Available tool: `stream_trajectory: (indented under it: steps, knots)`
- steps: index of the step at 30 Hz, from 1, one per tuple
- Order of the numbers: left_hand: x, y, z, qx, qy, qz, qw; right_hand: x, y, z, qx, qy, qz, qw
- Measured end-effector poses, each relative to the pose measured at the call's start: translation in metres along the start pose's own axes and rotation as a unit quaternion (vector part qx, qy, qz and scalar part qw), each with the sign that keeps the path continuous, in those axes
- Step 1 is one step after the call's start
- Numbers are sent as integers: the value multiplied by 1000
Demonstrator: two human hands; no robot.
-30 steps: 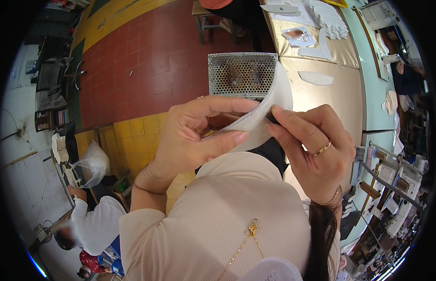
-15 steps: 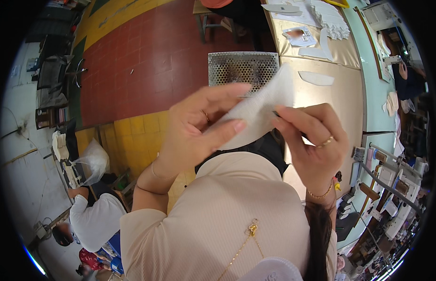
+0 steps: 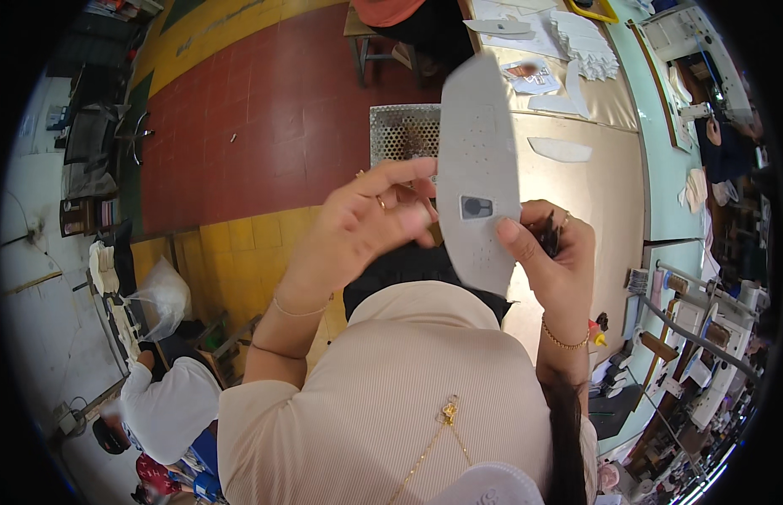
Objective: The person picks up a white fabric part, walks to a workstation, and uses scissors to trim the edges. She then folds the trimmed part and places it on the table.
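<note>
A long white fabric panel with slanted ends [image 3: 478, 151] stands upright before my chest. It has a small grey patch [image 3: 476, 208] with a dark emblem and rows of tiny dots. My right hand [image 3: 556, 257] pinches its right edge, thumb on the front, the other fingers behind. A small dark object [image 3: 548, 236], perhaps a tool, is tucked in that hand's fingers; its kind is not clear. Close to the panel's left edge my left hand [image 3: 370, 219] has its fingers apart, holding nothing; whether the fingertips touch the edge I cannot tell.
A perforated metal box [image 3: 400, 135] stands beyond my hands. On the table [image 3: 606, 181] to the right lie another white panel [image 3: 560, 150] and stacked white pieces [image 3: 585, 46]. Sewing machines [image 3: 716, 353] line the far right. Seated people are at left [image 3: 173, 404] and ahead [image 3: 400, 13].
The panel has turned from a curled, tilted position to upright and flat, its patched face now showing. My left hand has let go of it; my right hand has shifted to its right edge.
</note>
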State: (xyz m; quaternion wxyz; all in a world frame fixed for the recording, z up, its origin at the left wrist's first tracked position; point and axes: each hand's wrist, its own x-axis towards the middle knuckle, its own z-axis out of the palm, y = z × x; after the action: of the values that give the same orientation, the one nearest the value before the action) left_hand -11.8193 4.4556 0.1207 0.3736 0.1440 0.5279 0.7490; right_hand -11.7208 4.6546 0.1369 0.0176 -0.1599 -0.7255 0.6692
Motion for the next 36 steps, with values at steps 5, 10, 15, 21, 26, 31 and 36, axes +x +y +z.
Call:
stream_trajectory:
  steps: [5, 10, 15, 21, 26, 31, 36]
  knots:
    - [2, -9, 18, -20, 19, 19, 999, 0, 6, 8, 120, -25, 68, 990]
    - [-8, -3, 35, -42, 63, 108, 991, -5, 12, 11, 65, 17, -67, 996]
    - [-16, -5, 18, 125, 33, 175, 976, -25, -12, 10, -32, 119, -112, 986]
    - [-17, -5, 19, 274, 72, 271, 920, -31, -17, 29, -56, 66, -156, 984]
    - [-19, -11, 19, 329, 85, 328, 881, -30, -17, 32, -101, 66, -186, 975]
    - [-19, -5, 22, 328, 77, 351, 873, -29, -16, 31, -105, 63, -211, 970]
    - [-18, -6, 22, 319, 81, 358, 874, -30, -18, 31, -109, 63, -208, 970]
